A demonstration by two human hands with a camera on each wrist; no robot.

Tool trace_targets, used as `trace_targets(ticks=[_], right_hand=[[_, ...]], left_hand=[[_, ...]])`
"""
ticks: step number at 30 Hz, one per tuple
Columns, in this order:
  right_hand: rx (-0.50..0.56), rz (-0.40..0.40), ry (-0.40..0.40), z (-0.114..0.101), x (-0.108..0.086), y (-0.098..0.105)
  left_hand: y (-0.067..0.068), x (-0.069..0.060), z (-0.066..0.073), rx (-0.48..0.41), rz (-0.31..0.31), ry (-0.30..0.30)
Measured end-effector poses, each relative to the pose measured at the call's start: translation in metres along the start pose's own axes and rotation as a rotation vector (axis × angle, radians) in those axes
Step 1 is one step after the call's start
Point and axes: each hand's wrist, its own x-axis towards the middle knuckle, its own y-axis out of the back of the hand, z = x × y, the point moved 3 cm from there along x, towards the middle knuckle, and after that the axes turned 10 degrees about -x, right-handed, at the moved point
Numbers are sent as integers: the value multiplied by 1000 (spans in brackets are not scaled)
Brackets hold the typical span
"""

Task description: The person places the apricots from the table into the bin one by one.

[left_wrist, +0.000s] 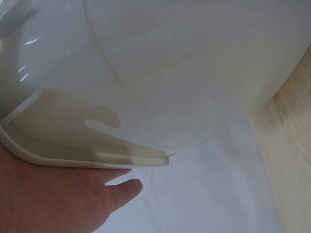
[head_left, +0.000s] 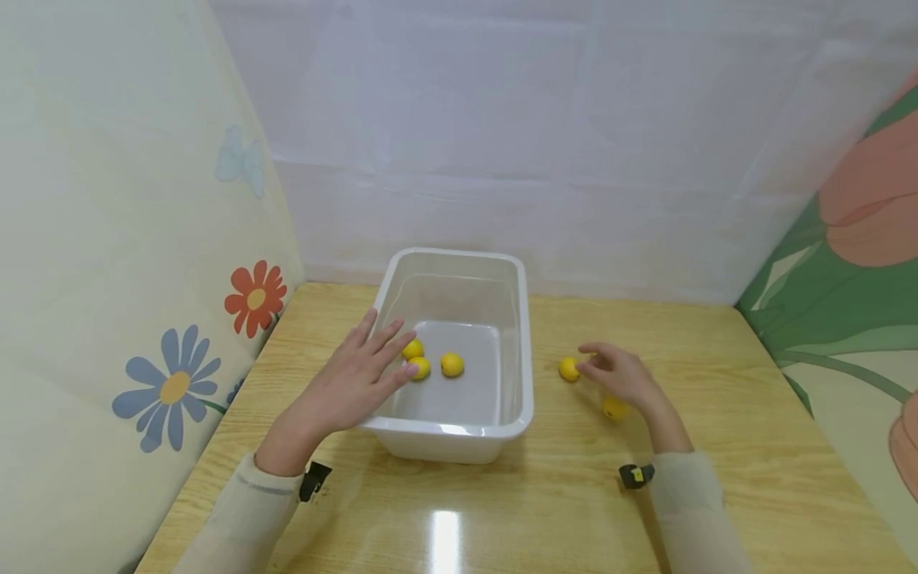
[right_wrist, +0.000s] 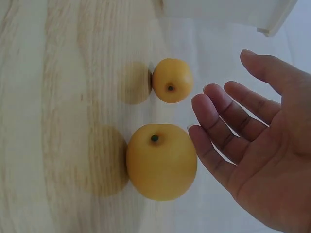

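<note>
Fruit, two round yellow pieces, sits on the pale wood-grain tabletop to the right of the bin: I see a farther fruit just beside the right hand's fingertips and a nearer fruit partly covered by that hand in my head view. The right hand reaches forward, thumb and loosely bent fingers apart, pinching nothing; I cannot tell whether its little finger touches the nearer fruit.

Between these and three more yellow fruits stands the right wall of a white rectangular plastic bin. On its floor I count a left pair, one fruit behind another, and a lone fruit apart to their right. The left hand lies palm down over the bin's left rim, fingers straight and spread, holding none of the fruit and hiding part of the left pair from me.

Pale sleeves cover both forearms. Behind the bin hangs creased white cloth; a flower-printed sheet borders the left.
</note>
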Motion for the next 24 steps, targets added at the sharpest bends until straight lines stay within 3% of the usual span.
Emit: trace_targets(ticks=[16, 24], right_hand=[[14, -72, -11, 10, 2, -9], [-30, -95, -7, 8, 3, -11]], left_hand=[[-2, 1, -2, 21, 4, -10], [-1, 1, -2, 21, 3, -5]])
